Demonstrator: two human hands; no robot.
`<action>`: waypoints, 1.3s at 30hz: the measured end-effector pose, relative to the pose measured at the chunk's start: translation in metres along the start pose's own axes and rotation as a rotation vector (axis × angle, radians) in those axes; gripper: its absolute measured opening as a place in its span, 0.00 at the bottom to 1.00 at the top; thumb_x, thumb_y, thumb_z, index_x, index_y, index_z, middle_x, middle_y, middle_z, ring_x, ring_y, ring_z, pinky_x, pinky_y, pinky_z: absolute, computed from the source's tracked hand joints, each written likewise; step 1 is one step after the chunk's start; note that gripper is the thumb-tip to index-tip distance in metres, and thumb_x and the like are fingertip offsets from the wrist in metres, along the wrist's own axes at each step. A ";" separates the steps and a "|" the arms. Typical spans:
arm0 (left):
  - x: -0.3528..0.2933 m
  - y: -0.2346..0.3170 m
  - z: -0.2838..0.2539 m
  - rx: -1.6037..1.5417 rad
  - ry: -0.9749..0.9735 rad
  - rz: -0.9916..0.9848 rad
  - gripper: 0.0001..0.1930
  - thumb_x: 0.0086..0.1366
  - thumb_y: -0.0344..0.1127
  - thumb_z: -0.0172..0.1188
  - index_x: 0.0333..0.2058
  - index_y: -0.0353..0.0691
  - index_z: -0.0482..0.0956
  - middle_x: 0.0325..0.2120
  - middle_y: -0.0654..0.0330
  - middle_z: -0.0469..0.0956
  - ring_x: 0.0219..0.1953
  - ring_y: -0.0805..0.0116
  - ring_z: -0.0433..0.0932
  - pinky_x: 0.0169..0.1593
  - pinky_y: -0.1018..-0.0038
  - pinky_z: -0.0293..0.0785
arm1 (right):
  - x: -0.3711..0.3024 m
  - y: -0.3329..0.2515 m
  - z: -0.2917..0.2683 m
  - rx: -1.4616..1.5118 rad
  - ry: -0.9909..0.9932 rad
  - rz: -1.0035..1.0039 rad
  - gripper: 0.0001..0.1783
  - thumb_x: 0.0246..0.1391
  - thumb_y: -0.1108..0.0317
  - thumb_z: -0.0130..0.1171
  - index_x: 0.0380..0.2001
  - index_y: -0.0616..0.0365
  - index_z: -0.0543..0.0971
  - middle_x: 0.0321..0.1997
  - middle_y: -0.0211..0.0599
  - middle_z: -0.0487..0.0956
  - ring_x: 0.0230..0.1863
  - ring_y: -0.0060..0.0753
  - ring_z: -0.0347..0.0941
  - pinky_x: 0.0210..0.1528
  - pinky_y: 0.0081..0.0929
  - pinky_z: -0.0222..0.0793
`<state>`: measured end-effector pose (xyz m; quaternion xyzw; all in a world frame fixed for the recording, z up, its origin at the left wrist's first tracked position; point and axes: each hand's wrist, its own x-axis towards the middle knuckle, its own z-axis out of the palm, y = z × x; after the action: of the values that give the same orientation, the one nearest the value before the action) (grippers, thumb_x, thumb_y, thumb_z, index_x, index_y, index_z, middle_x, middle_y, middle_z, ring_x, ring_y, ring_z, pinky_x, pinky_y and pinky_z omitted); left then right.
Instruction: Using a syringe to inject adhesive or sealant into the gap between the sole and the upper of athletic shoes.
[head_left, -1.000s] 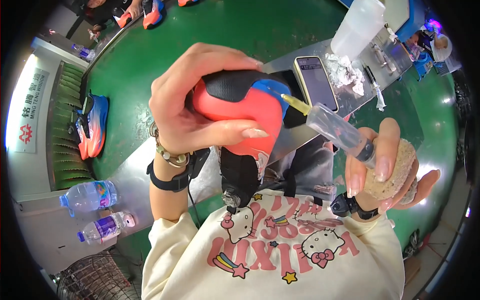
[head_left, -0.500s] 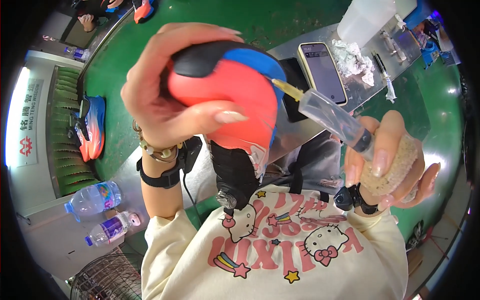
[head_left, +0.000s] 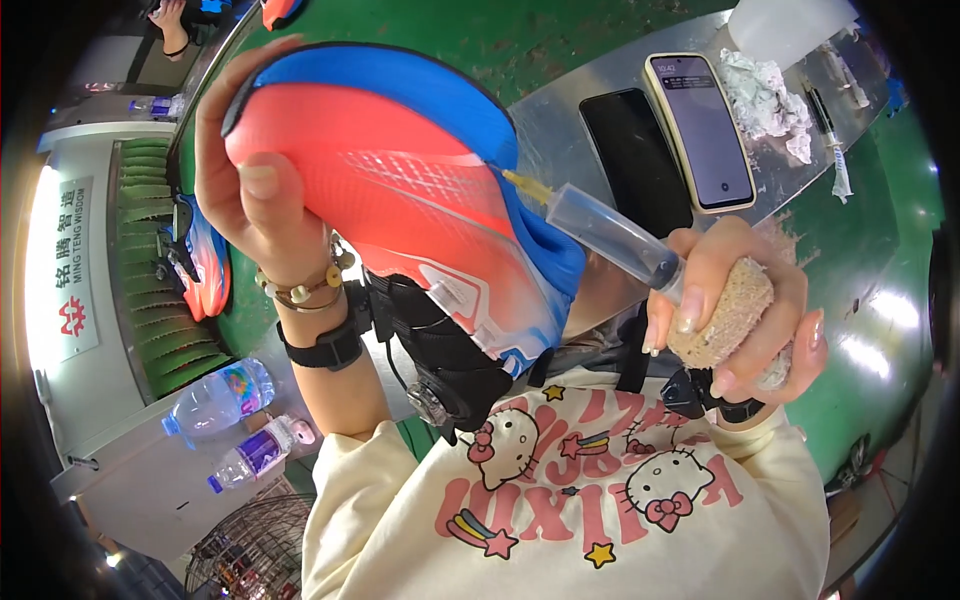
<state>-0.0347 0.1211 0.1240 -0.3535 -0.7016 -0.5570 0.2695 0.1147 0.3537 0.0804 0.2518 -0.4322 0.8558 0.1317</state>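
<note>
My left hand [head_left: 245, 200] is closed around the toe end of a coral-and-blue sports shoe [head_left: 400, 150], held up in front of my chest. The shoe lies on its side in the air, its black collar toward me. In my right hand [head_left: 780, 300] is a clear syringe [head_left: 605, 232] with a yellowish tip. That tip meets, or nearly meets, the line where the coral upper joins the blue sole; exact contact is hard to tell. Tucked in the same palm is a rough tan block [head_left: 725, 315], with the fingers curled over it.
Two phones, one dark [head_left: 635, 160] and one lit [head_left: 705, 130], lie on a metal plate beside crumpled white paper [head_left: 765, 95], a white container [head_left: 785, 28] and another syringe [head_left: 830, 145]. A second shoe [head_left: 205, 260] rests on the green belt at left, near two bottles [head_left: 225, 395].
The shoe has been turned so its coral side now faces up, and my left hand has moved left with it. The syringe tip has shifted left and slightly down along the sole line.
</note>
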 end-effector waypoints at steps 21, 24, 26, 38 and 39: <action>-0.008 -0.045 -0.008 0.153 0.240 -0.360 0.21 0.68 0.48 0.47 0.17 0.50 0.57 0.17 0.76 0.55 0.22 0.84 0.51 0.25 0.83 0.50 | -0.054 0.002 -0.017 -0.069 0.070 0.345 0.28 0.59 0.58 0.35 0.14 0.61 0.76 0.38 0.61 0.73 0.32 0.45 0.74 0.38 0.35 0.70; -0.011 -0.065 -0.017 0.149 0.303 -0.417 0.18 0.68 0.47 0.48 0.21 0.45 0.68 0.21 0.75 0.62 0.24 0.84 0.57 0.28 0.84 0.56 | -0.061 0.000 -0.021 -0.084 0.088 0.378 0.28 0.60 0.58 0.35 0.14 0.62 0.76 0.38 0.61 0.73 0.33 0.44 0.74 0.38 0.34 0.70; -0.018 -0.083 -0.028 0.154 0.355 -0.423 0.19 0.67 0.46 0.49 0.34 0.34 0.78 0.29 0.69 0.73 0.32 0.83 0.67 0.37 0.83 0.65 | -0.065 0.000 -0.021 -0.090 0.107 0.382 0.28 0.60 0.58 0.35 0.15 0.62 0.76 0.38 0.61 0.73 0.32 0.44 0.74 0.38 0.34 0.69; -0.100 -0.133 -0.095 0.009 0.400 -0.931 0.21 0.63 0.48 0.54 0.40 0.32 0.77 0.30 0.59 0.78 0.31 0.73 0.77 0.37 0.77 0.75 | -0.058 0.020 -0.022 -0.148 0.204 0.355 0.29 0.63 0.60 0.31 0.17 0.65 0.75 0.38 0.55 0.74 0.33 0.35 0.72 0.40 0.28 0.67; -0.104 -0.123 -0.095 -0.283 0.446 -1.077 0.22 0.62 0.47 0.57 0.40 0.29 0.77 0.33 0.60 0.78 0.34 0.75 0.77 0.37 0.79 0.74 | -0.056 0.023 -0.022 -0.151 0.207 0.353 0.29 0.63 0.60 0.31 0.17 0.65 0.75 0.38 0.55 0.74 0.33 0.35 0.72 0.40 0.28 0.67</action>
<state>-0.0714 -0.0077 -0.0067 0.1449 -0.6274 -0.7640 0.0405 0.1450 0.3574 0.0233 0.0722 -0.5165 0.8522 0.0422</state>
